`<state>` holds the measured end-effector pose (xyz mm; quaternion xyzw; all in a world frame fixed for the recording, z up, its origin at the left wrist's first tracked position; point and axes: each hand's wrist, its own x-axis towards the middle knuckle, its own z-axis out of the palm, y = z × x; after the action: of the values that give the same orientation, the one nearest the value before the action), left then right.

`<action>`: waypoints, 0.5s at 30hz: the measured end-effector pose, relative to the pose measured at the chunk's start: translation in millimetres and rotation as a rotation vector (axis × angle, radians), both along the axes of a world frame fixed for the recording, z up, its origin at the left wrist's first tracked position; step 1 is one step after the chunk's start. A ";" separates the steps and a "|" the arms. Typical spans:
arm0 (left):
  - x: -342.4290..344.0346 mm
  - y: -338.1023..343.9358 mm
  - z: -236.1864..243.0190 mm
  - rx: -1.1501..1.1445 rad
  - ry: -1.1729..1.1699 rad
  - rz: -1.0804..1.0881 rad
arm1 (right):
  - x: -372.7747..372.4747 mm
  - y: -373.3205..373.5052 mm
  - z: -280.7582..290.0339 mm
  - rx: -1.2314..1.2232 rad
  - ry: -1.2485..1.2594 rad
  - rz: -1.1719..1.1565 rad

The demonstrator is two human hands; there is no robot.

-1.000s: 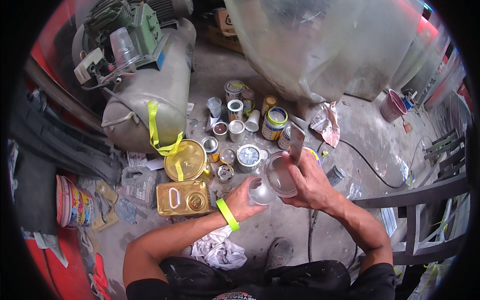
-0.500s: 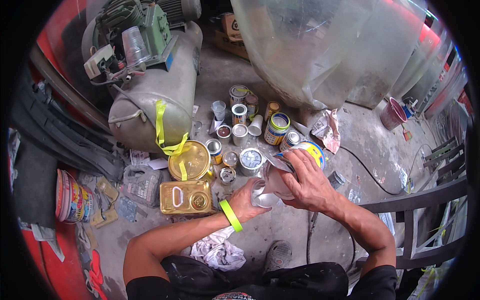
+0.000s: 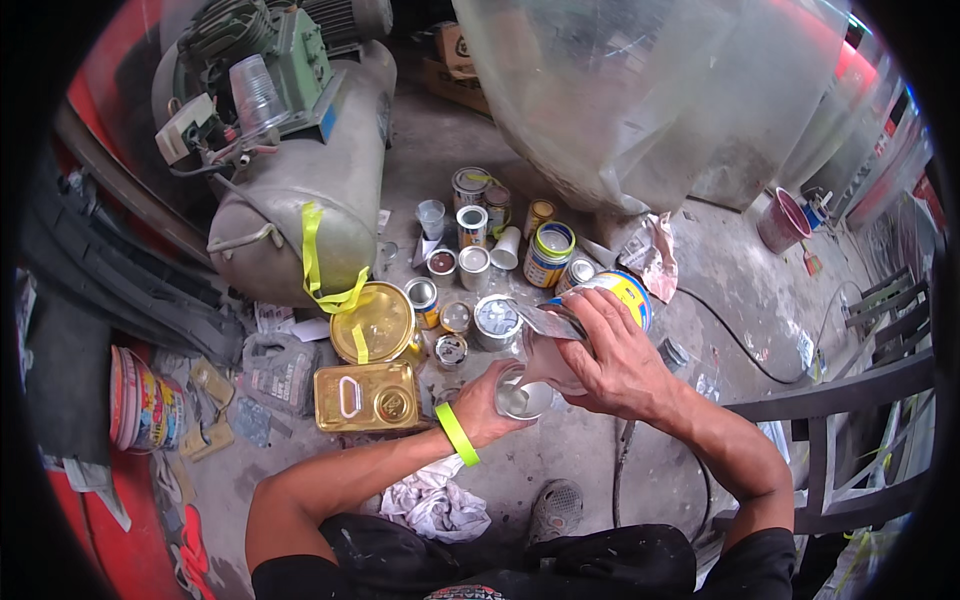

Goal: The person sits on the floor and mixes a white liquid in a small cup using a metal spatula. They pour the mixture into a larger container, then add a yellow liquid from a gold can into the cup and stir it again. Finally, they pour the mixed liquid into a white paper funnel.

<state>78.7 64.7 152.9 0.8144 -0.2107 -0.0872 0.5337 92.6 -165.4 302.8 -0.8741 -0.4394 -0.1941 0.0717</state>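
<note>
My left hand wraps round a clear plastic cup with pale liquid in it. Just above and to its right, my right hand grips a second translucent cup, tilted with its lip over the first cup. A flat grey metal scraper lies across the top of that tilted cup, under my right fingers. Whether liquid is flowing between the cups I cannot tell. Beyond my hands stands an open can of grey paint.
A gold round tin and a gold rectangular can stand left of my hands, near an air compressor. Several small paint cans cluster ahead. A crumpled rag lies by my shoe; a black metal frame borders the right.
The view has shifted slightly, so the floor items sit a little further left. Both hands keep their holds, and the tilted cup's lip has come slightly left and lower over the other cup.
</note>
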 end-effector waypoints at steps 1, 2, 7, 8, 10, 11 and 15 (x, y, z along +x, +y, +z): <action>0.0 -1.1 -0.3 -0.004 0.008 0.001 | -0.3 -0.8 0.8 -0.006 0.002 -0.007; 0.0 -2.3 -0.6 -0.009 0.015 0.002 | -0.5 -1.6 0.9 -0.007 0.002 -0.009; 1.2 -1.6 -5.2 0.001 0.011 0.009 | -0.7 -0.4 2.1 -0.012 0.014 0.005; 1.9 -2.0 -6.4 0.017 0.010 0.011 | -0.9 -0.3 2.5 -0.009 0.010 0.003; 2.2 -2.5 -6.9 0.030 0.010 0.013 | -0.9 -0.1 3.1 -0.005 0.002 -0.001; 2.1 -2.7 -6.1 0.027 0.010 0.013 | -0.9 -0.6 3.3 -0.007 0.003 -0.002; 2.8 -2.1 -9.9 -0.008 -0.004 0.011 | -0.3 -0.7 3.1 -0.008 -0.001 -0.001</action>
<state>81.5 62.6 143.0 0.8136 -0.2076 -0.0819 0.5369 92.3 -166.0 305.9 -0.8745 -0.4398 -0.1928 0.0676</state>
